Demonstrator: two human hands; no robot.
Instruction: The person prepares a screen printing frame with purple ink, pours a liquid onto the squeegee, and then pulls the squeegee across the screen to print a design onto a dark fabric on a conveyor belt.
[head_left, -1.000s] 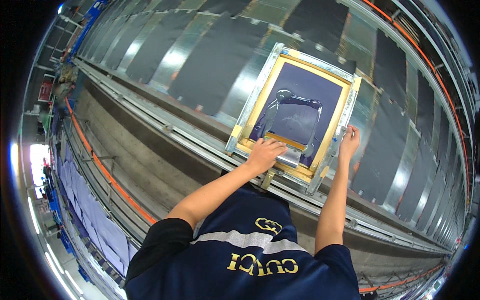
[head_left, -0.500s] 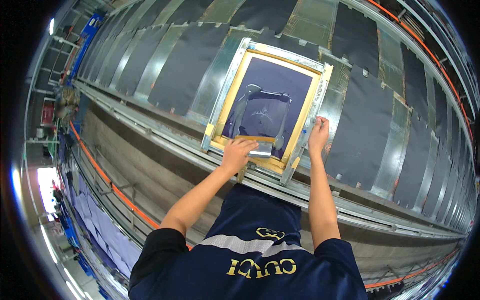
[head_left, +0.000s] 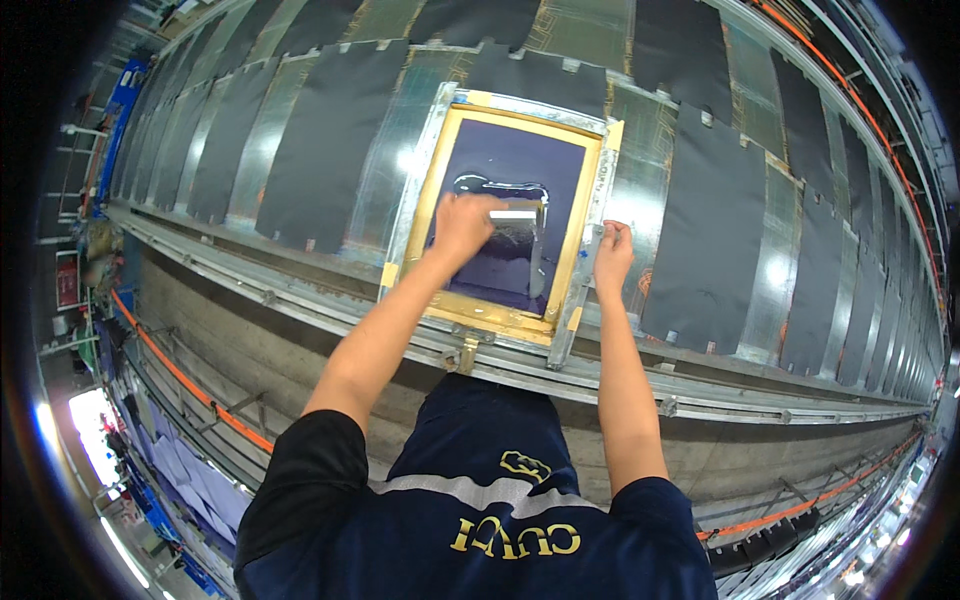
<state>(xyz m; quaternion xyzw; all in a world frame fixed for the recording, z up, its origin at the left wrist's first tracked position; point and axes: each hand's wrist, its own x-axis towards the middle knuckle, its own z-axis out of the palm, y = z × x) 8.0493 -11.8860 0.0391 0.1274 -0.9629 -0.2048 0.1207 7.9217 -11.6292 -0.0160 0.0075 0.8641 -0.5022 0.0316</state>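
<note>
A screen-printing frame (head_left: 594,180) with metal sides and yellow tape round a dark purple mesh lies on the long table in front of me. In my left hand (head_left: 463,232) is a squeegee with a silvery face (head_left: 514,216), resting about midway up the mesh. Glossy wet ink (head_left: 502,188) forms a ridge just beyond the squeegee and runs down its right side. The fingers of my right hand (head_left: 613,258) are closed at the right side rail of the frame; the fingertips partly hide the spot they grip.
Dark grey fabric panels (head_left: 705,230) lie in rows along the shiny table, with bare metal strips (head_left: 775,265) between them. A metal rail (head_left: 700,390) runs along the near table edge. An orange pipe (head_left: 190,385) and a concrete floor (head_left: 250,320) show behind me.
My left hand has pushed the squeegee from the near end of the mesh up to its middle, with ink ahead of it. My right hand stays at the frame's right rail.
</note>
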